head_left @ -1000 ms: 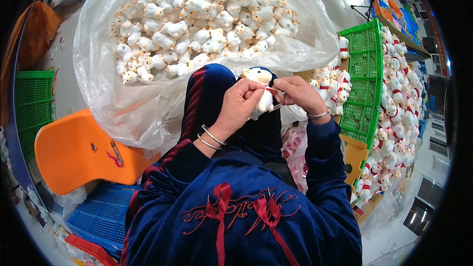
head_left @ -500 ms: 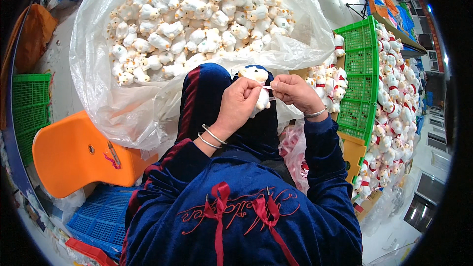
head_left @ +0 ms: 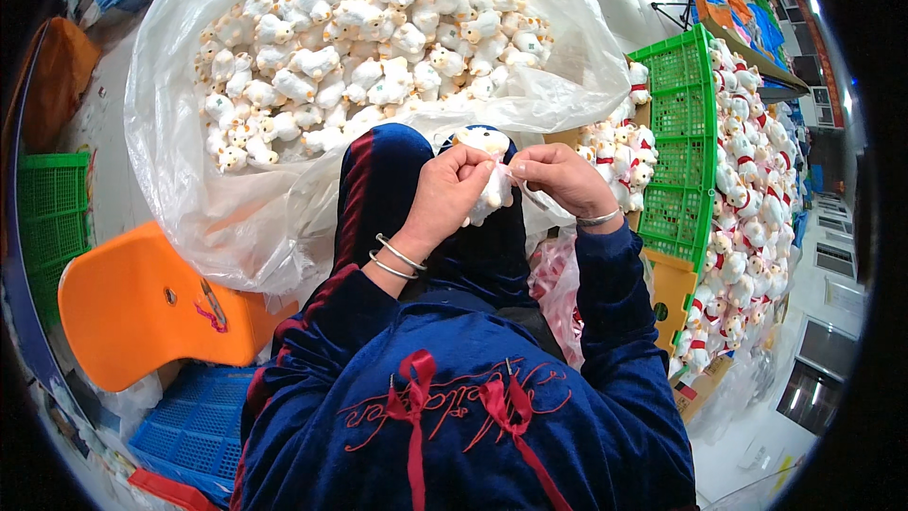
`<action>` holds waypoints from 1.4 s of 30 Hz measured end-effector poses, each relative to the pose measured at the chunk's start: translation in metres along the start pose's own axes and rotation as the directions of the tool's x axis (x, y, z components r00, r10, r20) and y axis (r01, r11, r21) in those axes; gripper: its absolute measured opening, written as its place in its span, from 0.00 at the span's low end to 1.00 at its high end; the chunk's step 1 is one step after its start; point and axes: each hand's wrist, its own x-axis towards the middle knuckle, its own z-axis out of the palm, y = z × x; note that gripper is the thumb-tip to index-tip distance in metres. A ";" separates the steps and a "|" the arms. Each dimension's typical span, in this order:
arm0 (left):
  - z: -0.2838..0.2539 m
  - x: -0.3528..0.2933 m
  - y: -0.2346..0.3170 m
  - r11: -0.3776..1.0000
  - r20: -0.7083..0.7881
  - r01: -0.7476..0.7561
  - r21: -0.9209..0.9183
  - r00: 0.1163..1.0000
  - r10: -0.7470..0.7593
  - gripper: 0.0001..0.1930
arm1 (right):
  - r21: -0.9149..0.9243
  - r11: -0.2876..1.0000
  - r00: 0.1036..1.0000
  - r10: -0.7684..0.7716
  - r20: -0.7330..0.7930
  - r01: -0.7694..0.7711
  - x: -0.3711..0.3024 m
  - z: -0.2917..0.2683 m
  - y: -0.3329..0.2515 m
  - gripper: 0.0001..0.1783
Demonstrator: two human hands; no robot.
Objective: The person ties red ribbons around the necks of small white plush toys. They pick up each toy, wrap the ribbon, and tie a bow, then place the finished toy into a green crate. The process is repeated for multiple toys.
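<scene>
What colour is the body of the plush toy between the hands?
White: the plush toy's body shows best in the head view.

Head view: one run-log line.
left hand: pinching plush toy | right hand: pinched alongside, hold unclear | toy pile: in translucent plastic

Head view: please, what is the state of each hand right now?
Left hand: closed, holding the white plush toy.
Right hand: closed; what it pinches cannot be told.

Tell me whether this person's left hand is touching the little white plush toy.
Touching. The head view shows the left hand with thumb and fingers pinched at the front of the plush toy, no gap showing between them.
</scene>
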 end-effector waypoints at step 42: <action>-0.009 0.017 0.000 0.997 0.073 0.025 -0.070 0.997 -0.020 0.08 | -0.265 0.921 0.893 -0.357 -0.275 0.287 0.011 0.027 0.004 0.08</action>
